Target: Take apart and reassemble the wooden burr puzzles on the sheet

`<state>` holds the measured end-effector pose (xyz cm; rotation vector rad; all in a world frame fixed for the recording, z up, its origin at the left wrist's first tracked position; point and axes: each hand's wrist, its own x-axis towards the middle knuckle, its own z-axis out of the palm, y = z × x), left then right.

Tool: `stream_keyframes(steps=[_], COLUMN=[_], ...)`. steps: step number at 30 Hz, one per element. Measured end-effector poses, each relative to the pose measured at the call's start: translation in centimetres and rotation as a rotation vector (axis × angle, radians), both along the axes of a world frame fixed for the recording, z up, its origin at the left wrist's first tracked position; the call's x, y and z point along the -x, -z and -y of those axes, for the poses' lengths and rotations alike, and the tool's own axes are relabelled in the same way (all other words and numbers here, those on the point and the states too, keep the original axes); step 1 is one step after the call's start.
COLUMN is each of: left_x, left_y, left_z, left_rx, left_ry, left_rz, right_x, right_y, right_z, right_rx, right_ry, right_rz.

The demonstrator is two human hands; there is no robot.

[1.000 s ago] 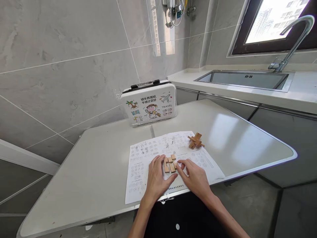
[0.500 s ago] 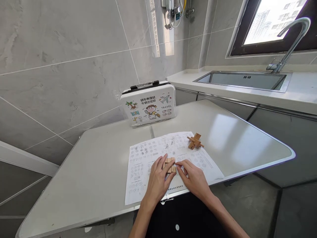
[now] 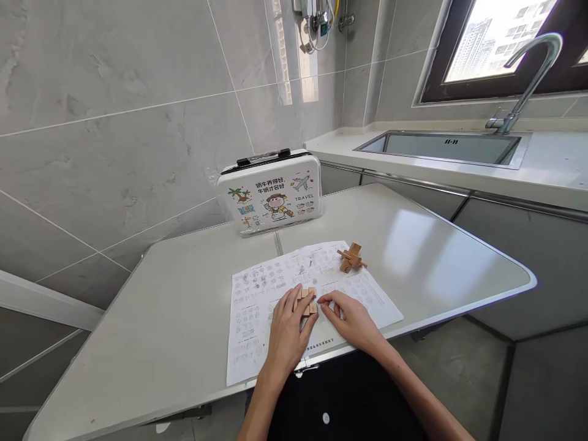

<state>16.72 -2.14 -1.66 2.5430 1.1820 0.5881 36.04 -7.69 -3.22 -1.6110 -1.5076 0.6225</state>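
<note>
A small wooden interlocking puzzle [image 3: 313, 309] of pale blocks rests on the printed paper sheet [image 3: 248, 367] near the table's front edge. My left hand [image 3: 289, 327] is closed around it from the left, fingers over its top and thumb along its near side; part of the puzzle is hidden beneath them. Just right of it is my right hand [image 3: 346, 318], its index finger and thumb pinched together close to the puzzle's right side. Whether those fingertips hold a small piece is hidden. A second, darker wooden burr puzzle [image 3: 353, 258] with crossed bars sits at the sheet's far right corner.
A white cartoon-printed case [image 3: 275, 193] in clear plastic stands at the back of the folding table [image 3: 184, 318], by the grey tiled wall. At the right are a counter with a sink [image 3: 441, 149] and a curved tap [image 3: 535, 73].
My right fingertips have drawn slightly away from the puzzle's right side. The left hand keeps its hold on it. The whole view has shifted a little.
</note>
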Motion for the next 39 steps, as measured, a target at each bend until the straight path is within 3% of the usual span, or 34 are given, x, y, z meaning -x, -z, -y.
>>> stream_keyframes(steps=[12,18,20,24,33,39], left_x=[-1.1,-1.9,-1.5,0.0,5.5,7.6], left_y=[0.1,-0.8,-1.1,-1.1,0.1,0.0], left_z=[-0.2,-2.9,-4.1,-6.6,-12.3,-15.0], left_rx=[-0.006,-0.027,-0.027,-0.037,-0.07,-0.097], left_ry=[-0.016,0.228,0.248,0.194,-0.086,-0.137], left_rz=[0.078,-0.023,-0.06,-0.07,-0.021,-0.024], right_x=[0.1,0.2,0.2,0.1,0.1,0.1], right_y=[0.3,0.0,0.0,0.1,-0.2,-0.3], right_z=[0.5,0.5,0.5,0.5,0.6,0.6], right_rx=[-0.082,-0.093,-0.095,-0.087,-0.079,-0.07], right_ry=[-0.007,-0.006,-0.001,0.006,0.017,0.013], right_rz=[-0.006,-0.021,-0.013,-0.008,0.005,-0.009])
